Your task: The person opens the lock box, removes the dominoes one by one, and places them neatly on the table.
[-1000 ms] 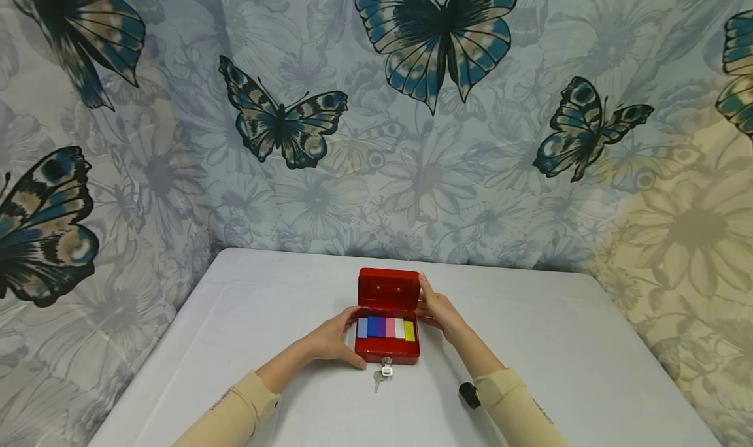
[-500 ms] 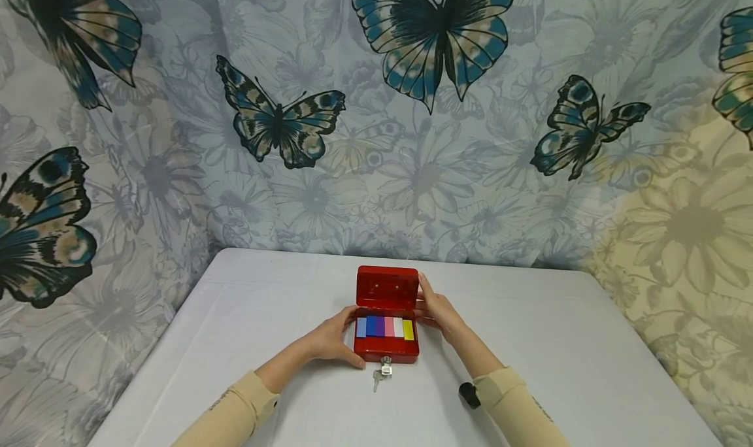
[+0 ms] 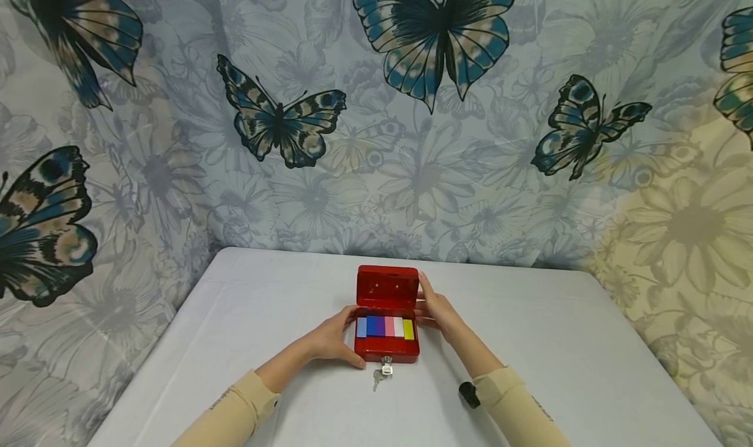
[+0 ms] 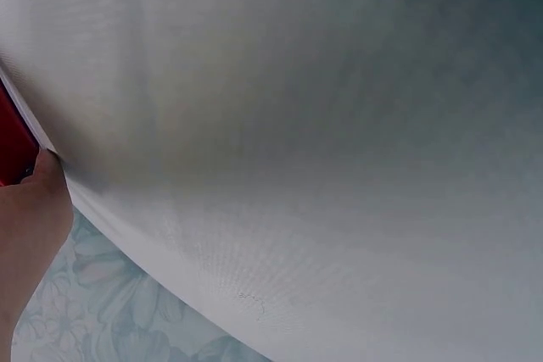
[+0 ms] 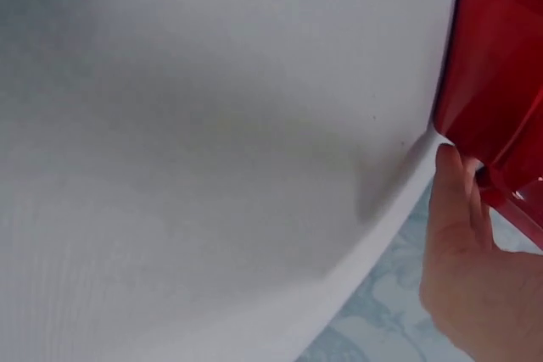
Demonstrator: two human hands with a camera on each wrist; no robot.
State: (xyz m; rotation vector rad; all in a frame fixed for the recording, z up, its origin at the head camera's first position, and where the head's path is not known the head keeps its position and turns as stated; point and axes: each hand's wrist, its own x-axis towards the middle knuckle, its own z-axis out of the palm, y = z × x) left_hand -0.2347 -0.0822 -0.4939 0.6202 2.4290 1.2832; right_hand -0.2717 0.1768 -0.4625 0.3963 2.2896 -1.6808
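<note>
A red metal box (image 3: pixel 388 350) sits on the white table with its lid (image 3: pixel 387 285) raised. Inside lies a row of coloured blocks (image 3: pixel 380 327): light blue, blue, purple, pink, white and yellow. My left hand (image 3: pixel 329 338) holds the box's left side, thumb at the front corner and fingers towards the back. On the other side, my right hand (image 3: pixel 440 312) touches the lid's right edge with straight fingers; some fingertips are hidden behind the box. A small silver padlock (image 3: pixel 386 367) is at the box's front, with keys (image 3: pixel 378 379) beside it on the cloth.
The white-covered table (image 3: pixel 282 283) stands against a wall covering (image 3: pixel 423 192) printed with butterflies and flowers. A small black object (image 3: pixel 468 395) shows at the right cuff.
The view shifts very slightly. Both hands, the box, the blocks and the padlock keep their places.
</note>
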